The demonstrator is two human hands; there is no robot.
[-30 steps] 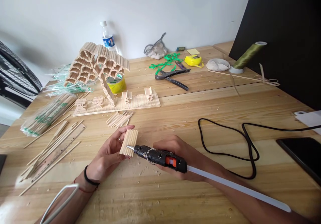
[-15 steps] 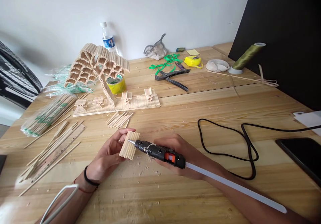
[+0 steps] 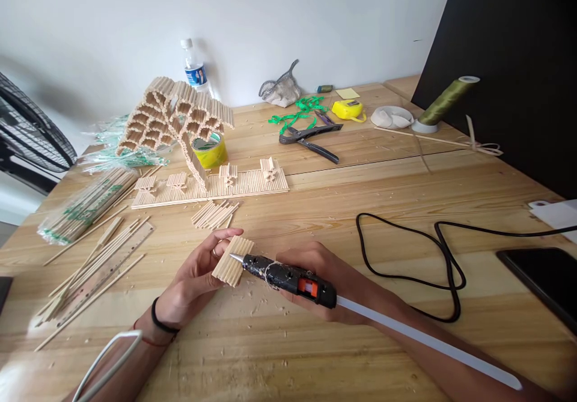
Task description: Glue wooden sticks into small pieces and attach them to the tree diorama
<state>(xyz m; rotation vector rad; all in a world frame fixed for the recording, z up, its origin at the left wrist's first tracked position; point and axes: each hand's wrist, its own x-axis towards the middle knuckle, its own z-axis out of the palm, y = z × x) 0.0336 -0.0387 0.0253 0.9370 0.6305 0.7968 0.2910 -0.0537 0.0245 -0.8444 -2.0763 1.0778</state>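
My left hand (image 3: 198,276) pinches a small panel of wooden sticks (image 3: 233,261), laid side by side, by its left edge. My right hand (image 3: 315,270) is closed round a black hot glue gun (image 3: 288,279), with a long whitish glue stick (image 3: 433,343) out of its back end. The gun's metal tip lies at the middle of the panel; whether it touches is hard to tell. Just beyond the panel lies a pile of short cut sticks (image 3: 214,214). Behind it stands a tree-like stick model (image 3: 175,113) on a long slatted base (image 3: 252,187).
Long sticks and a clear ruler (image 3: 108,270) lie at the left, near bagged sticks (image 3: 90,204). A black cord (image 3: 406,226) loops at the right beside a dark phone-like slab (image 3: 536,282). Pliers (image 3: 311,140), a yellow tape measure (image 3: 348,110) and a bottle (image 3: 195,71) are farther back.
The glue gun has tilted slightly, its rear shifting a little right and down. The stick panel has turned slightly in my left hand.
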